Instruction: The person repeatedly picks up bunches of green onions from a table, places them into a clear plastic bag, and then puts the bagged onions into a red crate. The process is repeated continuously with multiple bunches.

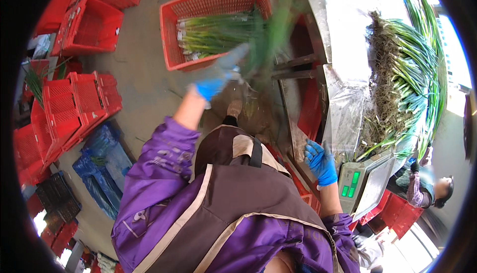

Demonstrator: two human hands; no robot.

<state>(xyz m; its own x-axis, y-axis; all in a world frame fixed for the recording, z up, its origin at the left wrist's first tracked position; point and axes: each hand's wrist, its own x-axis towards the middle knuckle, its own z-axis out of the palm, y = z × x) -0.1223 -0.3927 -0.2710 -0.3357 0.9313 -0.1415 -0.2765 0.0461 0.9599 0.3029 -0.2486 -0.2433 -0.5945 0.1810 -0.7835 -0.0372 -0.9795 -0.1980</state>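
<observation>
My left hand (223,71), in a blue glove with a greyish palm, reaches beside the near right corner of a red plastic crate (218,65). It is blurred by motion. A blurred bunch of green onions (281,19) is in the air at this hand, its leaves spreading up and to the right; the exact grip is hard to see. Inside the crate lie bundled green onions (212,34), white ends to the left. Off to the right, my right hand (319,161), also blue-gloved, has loosely curled fingers and nothing visible in it. It is nearest a digital scale (348,187) with lit green displays.
Many green onions with roots (387,68) are heaped on the metal table (343,112) to the right. Red crates (91,27) stand along the left, near blue plastic bags (98,165) on the floor. Another person (421,187) is at the far right.
</observation>
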